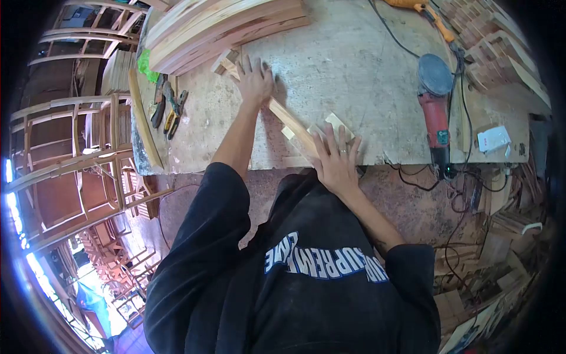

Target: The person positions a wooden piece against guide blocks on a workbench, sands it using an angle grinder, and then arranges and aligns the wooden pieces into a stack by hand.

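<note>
The long wood stick (290, 120) lies on a slant on the desk (377, 76), with its near end by the desk's front edge. The left hand (254, 84) is over the far part of the stick. Its fingers are bent and a little apart, and I cannot tell how tightly they hold the wood. The right hand (338, 154) is at the near end. Its fingers are spread wide, and a ring is on one of them. They reach over the wood there, but I cannot tell if the hand grips it.

A small wood block (339, 125) is just beside the right hand. Another block (225, 61) is at the stick's far end. A big pile of wood boards (224, 29) is past the left hand. Some hand tools (169, 111) lie to the left, near a thin wood strip (143, 118). A red grinder (434, 112) with a round gray disk is well off to the right, and a white paper (494, 140) is near it.
</note>
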A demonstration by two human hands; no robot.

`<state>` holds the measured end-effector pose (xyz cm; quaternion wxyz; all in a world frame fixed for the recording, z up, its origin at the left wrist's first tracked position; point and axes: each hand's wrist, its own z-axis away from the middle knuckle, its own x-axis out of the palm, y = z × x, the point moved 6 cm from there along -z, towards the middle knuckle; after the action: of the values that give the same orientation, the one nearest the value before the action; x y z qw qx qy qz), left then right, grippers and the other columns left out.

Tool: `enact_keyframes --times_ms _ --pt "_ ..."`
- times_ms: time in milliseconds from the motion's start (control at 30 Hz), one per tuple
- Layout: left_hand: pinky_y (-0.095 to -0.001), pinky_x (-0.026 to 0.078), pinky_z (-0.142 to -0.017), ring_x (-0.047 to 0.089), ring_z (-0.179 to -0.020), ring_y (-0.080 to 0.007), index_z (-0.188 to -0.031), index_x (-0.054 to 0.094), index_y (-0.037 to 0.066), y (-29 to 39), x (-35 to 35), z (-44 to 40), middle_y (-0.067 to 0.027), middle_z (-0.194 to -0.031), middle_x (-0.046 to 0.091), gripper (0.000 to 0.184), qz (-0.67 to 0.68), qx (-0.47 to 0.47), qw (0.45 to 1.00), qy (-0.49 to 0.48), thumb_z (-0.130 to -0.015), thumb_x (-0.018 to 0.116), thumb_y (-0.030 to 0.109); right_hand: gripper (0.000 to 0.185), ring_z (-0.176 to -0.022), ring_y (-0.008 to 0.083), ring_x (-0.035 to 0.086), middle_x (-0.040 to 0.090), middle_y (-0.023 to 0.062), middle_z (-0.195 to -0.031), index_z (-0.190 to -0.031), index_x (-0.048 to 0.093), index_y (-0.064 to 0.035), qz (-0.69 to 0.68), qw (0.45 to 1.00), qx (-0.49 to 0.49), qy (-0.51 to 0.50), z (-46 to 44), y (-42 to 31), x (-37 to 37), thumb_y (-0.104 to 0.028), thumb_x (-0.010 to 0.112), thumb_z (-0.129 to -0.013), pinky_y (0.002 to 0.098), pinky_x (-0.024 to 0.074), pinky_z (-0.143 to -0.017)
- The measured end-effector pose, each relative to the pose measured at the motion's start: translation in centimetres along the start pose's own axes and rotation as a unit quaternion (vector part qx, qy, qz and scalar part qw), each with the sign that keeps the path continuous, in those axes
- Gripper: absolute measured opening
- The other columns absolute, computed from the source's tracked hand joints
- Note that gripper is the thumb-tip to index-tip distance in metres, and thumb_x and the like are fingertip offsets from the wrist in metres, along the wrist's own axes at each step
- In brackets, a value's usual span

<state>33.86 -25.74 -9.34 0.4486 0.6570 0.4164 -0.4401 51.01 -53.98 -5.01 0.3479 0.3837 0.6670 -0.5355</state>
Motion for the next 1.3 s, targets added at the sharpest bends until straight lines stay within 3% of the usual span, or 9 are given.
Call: enact_keyframes --times_ms 200,633,700,767,833,900,967,1067,1300 --pt "-0.0727 0.006 -0.105 0.014 -0.142 -0.0426 -0.137 0.049 0.012 0.6 -1.4 0.2 -0.0149 -0.156 0.020 0.060 -0.002 -0.099 0.995 -0.017 -0.090 0.044 0.049 0.063 -0.143 0.0422 0.011 0.017 0.0168 -0.156 -0.147 0.033 -0.0128 -0.081 0.996 0.006 0.034 1.8 0.7 -1.7 -0.036 0.052 -0.091 0.0712 0.0011 -0.107" --pt "-0.0732 0.013 -0.104 0.016 -0.141 -0.0449 -0.135 0.050 0.013 1.6 -2.0 0.4 -0.0179 -0.153 0.025 0.055 -0.012 -0.076 0.997 0.016 -0.091 0.044 0.046 0.065 -0.143 0.0413 0.012 0.021 0.0184 -0.154 -0.147 0.033 -0.0108 0.017 0.996 -0.060 0.066 -0.1 -1.6 -2.6 -0.039 0.050 -0.091 0.0721 0.0030 -0.106" --pt "-0.0731 0.013 -0.104 0.015 -0.141 -0.0449 -0.134 0.050 0.013 2.1 -1.7 1.1 -0.0183 -0.153 0.026 0.054 -0.012 -0.073 0.997 0.003 -0.091 0.045 0.045 0.064 -0.142 0.0414 0.017 0.025 0.0185 -0.153 -0.145 0.036 -0.0106 0.029 0.999 0.001 -0.034 -1.9 -0.7 0.1 -0.039 0.052 -0.090 0.0726 0.0059 -0.105" --pt "-0.0733 0.013 -0.104 0.015 -0.142 -0.0446 -0.133 0.051 0.012 1.4 -1.5 0.6 -0.0181 -0.153 0.026 0.054 -0.049 -0.048 0.997 0.018 -0.090 0.045 0.043 0.062 -0.140 0.0416 0.021 0.029 0.0192 -0.151 -0.143 0.038 -0.0102 0.007 0.996 -0.090 -0.012 -1.3 -1.8 -0.6 -0.037 0.053 -0.090 0.0711 0.0081 -0.106" --pt "-0.0748 0.013 -0.103 0.016 -0.142 -0.0421 -0.132 0.052 0.012 0.3 0.1 0.2 -0.0164 -0.153 0.027 0.054 -0.058 -0.034 0.996 0.051 -0.089 0.046 0.043 0.066 -0.141 0.0438 0.018 0.025 0.0230 -0.151 -0.145 0.034 -0.0062 -0.040 0.999 -0.009 -0.033 0.1 0.2 -0.7 -0.037 0.052 -0.090 0.0687 0.0075 -0.107" --pt "-0.0742 0.011 -0.105 0.020 -0.142 -0.0384 -0.129 0.055 0.012 2.3 -2.3 0.3 -0.0160 -0.152 0.030 0.052 -0.054 -0.081 0.993 -0.068 -0.088 0.045 0.042 0.074 -0.139 0.0482 0.019 0.019 0.0292 -0.151 -0.148 0.028 -0.0079 -0.035 0.992 -0.056 0.108 4.2 2.5 -0.6 -0.046 0.052 -0.089 0.0713 0.0052 -0.106" --pt "-0.0720 0.011 -0.106 0.017 -0.142 -0.0396 -0.130 0.055 0.010 1.6 -1.8 0.4 -0.0161 -0.151 0.030 0.053 -0.022 -0.114 0.993 0.010 -0.087 0.046 0.040 0.076 -0.140 0.0516 0.012 0.014 0.0335 -0.151 -0.149 0.023 -0.0058 -0.039 0.990 -0.050 0.127 5.3 2.1 -3.2 -0.049 0.047 -0.092 0.0695 0.0003 -0.107" --pt "-0.0718 0.012 -0.106 0.016 -0.142 -0.0417 -0.130 0.054 0.008 1.6 -2.3 0.5 -0.0178 -0.151 0.030 0.054 0.023 -0.121 0.992 0.030 -0.087 0.047 0.038 0.078 -0.141 0.0496 0.007 0.007 0.0311 -0.153 -0.150 0.017 -0.0043 -0.019 0.999 -0.024 -0.021 1.0 1.3 1.6 -0.054 0.040 -0.094 0.0691 -0.0026 -0.107" --pt "-0.0744 0.014 -0.103 0.017 -0.140 -0.0480 -0.124 0.058 0.005 1.4 -2.9 0.5 -0.0193 -0.147 0.035 0.049 0.061 -0.091 0.992 0.058 -0.086 0.050 0.035 0.081 -0.142 0.0483 0.001 0.001 0.0282 -0.155 -0.151 0.010 -0.0062 0.041 0.992 -0.073 0.093 -0.7 -1.6 -1.7 -0.056 0.038 -0.094 0.0710 -0.0048 -0.105"
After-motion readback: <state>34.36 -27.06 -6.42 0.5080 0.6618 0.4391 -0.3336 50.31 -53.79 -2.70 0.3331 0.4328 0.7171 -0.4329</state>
